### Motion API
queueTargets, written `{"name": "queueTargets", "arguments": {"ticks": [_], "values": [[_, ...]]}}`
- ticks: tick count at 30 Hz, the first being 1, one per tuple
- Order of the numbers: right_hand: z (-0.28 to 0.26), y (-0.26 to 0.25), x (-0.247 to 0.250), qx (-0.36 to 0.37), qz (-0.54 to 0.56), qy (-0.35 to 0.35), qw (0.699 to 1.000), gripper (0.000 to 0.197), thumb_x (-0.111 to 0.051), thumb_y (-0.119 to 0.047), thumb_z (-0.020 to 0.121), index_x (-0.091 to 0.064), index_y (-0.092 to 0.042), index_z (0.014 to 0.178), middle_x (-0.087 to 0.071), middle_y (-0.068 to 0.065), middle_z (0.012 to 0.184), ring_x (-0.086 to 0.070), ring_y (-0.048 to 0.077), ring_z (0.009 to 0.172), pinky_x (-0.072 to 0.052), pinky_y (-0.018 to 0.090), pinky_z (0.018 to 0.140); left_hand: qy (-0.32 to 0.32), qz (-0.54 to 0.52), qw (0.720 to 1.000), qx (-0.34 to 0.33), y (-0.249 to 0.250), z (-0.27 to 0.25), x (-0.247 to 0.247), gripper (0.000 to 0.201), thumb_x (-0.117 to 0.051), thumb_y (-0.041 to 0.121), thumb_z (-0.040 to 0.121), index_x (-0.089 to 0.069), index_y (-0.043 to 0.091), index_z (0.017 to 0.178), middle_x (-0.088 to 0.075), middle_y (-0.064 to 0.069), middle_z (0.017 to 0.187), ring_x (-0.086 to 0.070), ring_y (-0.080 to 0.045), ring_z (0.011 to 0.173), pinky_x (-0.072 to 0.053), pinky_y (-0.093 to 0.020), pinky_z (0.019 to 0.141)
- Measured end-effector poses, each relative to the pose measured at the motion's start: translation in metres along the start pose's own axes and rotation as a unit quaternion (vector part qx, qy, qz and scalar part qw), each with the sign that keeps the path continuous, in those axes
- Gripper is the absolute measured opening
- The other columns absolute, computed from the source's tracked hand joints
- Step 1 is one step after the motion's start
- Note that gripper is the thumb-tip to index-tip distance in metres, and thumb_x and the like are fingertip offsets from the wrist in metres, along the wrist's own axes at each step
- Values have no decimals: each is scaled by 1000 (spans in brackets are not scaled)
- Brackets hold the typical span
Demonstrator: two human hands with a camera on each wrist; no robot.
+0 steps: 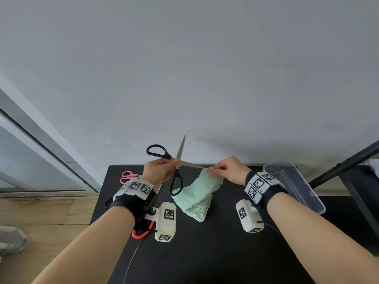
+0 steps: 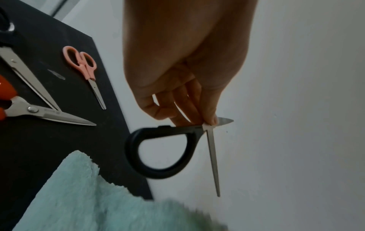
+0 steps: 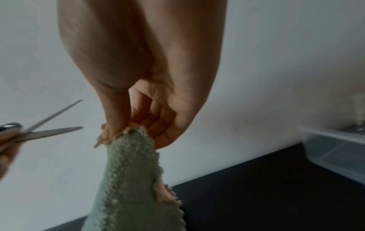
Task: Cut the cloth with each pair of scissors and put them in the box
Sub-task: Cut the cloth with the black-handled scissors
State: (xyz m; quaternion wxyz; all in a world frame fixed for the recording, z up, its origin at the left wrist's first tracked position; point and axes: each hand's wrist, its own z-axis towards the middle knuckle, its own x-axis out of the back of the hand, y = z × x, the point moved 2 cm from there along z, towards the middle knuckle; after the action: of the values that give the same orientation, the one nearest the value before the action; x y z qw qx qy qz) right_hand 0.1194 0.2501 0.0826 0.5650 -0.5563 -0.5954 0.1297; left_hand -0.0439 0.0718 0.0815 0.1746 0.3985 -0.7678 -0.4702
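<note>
My left hand (image 1: pixel 173 163) pinches the black-handled scissors (image 1: pixel 176 181) near their pivot, above the table's far edge. Their blades stand wide open, one pointing up at the wall, the other pointing right toward the cloth. In the left wrist view my fingertips (image 2: pixel 209 121) press on the pivot, with one black handle loop (image 2: pixel 158 153) hanging free. My right hand (image 1: pixel 212 172) pinches the top edge of the mint-green cloth (image 1: pixel 194 195) and holds it up; its lower part lies folded on the black table (image 1: pixel 215 253). The lower blade tip sits just left of the pinched cloth edge (image 3: pixel 130 156).
A clear plastic box (image 1: pixel 295 187) stands at the table's right rear. Pink scissors (image 1: pixel 128 177), red-handled scissors (image 1: pixel 141 232) and a long pair with black handles (image 2: pixel 25 75) lie on the left side. A dark stand (image 1: pixel 344 162) rises at the right.
</note>
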Motion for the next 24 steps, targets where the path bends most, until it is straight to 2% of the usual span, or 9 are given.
{"name": "queueTargets", "arguments": {"ticks": [3, 6, 8, 12, 14, 16, 20, 21, 24], "values": [[-6, 16, 12, -21, 67, 51, 996, 20, -72, -22, 82, -74, -6, 95, -70, -3, 85, -64, 14, 88, -51, 28, 87, 5, -9, 1000, 7, 2, 4, 11, 16, -76, 18, 78, -68, 7, 86, -72, -6, 84, -67, -14, 74, -43, -23, 68], [-10, 3, 8, -6, 138, 75, 988, 21, -72, -25, 81, -74, -9, 95, -72, -3, 85, -65, 12, 88, -51, 25, 87, -38, 24, 999, 26, 2, 3, 7, 25, -76, 16, 78, -68, 2, 98, -71, -9, 92, -64, -16, 80, -43, -24, 73], [-6, -11, 1, 2, 151, 65, 986, 23, -73, -27, 80, -75, -11, 96, -73, 0, 87, -66, 14, 88, -51, 28, 86, -77, 62, 995, 31, 2, -2, -3, 23, -75, 13, 78, -70, -1, 95, -70, -9, 87, -58, -15, 76, -41, -22, 69], [-2, -32, -16, 17, 155, 6, 988, 8, -76, -28, 78, -78, -21, 82, -75, 9, 92, -61, 20, 83, -51, 44, 88, -97, 91, 991, 28, 1, -6, -16, 21, -75, 13, 78, -70, -3, 91, -68, -6, 77, -52, -12, 68, -37, -20, 63], [-2, -37, -23, 21, 162, -6, 987, 5, -76, -24, 78, -78, -19, 79, -73, 11, 86, -58, 20, 78, -52, 43, 81, -99, 95, 990, 25, 1, -7, -18, 18, -75, 16, 78, -70, 1, 89, -67, -7, 80, -53, -12, 72, -38, -19, 62], [-2, -39, -28, 21, 169, -10, 985, 12, -77, -23, 77, -77, -12, 83, -70, 11, 78, -54, 18, 70, -47, 35, 73, -102, 94, 990, 20, 0, -7, -18, 22, -75, 17, 78, -70, 0, 91, -66, -10, 86, -54, -13, 75, -39, -17, 59], [-1, -41, -32, 16, 160, -5, 987, 9, -80, -18, 75, -76, -11, 80, -67, -3, 62, -54, 4, 55, -45, 19, 62, -97, 99, 990, 11, -1, -7, -17, 27, -75, 16, 79, -70, -3, 97, -68, -11, 88, -57, -12, 73, -41, -13, 54], [-1, -41, -32, 15, 153, -1, 988, 8, -80, -17, 75, -76, -11, 78, -67, -3, 62, -55, 4, 55, -44, 19, 61, -94, 104, 990, 10, -1, -7, -17, 27, -75, 16, 79, -70, -3, 97, -69, -11, 87, -59, -11, 71, -39, -15, 56], [-1, -41, -33, 18, 132, 9, 991, 8, -80, -19, 74, -76, -13, 73, -69, 2, 68, -59, 12, 66, -46, 29, 69, -77, 102, 992, 2, -2, -7, -17, 25, -76, 16, 78, -71, -3, 93, -69, -10, 81, -58, -11, 67, -35, -19, 59]]}}
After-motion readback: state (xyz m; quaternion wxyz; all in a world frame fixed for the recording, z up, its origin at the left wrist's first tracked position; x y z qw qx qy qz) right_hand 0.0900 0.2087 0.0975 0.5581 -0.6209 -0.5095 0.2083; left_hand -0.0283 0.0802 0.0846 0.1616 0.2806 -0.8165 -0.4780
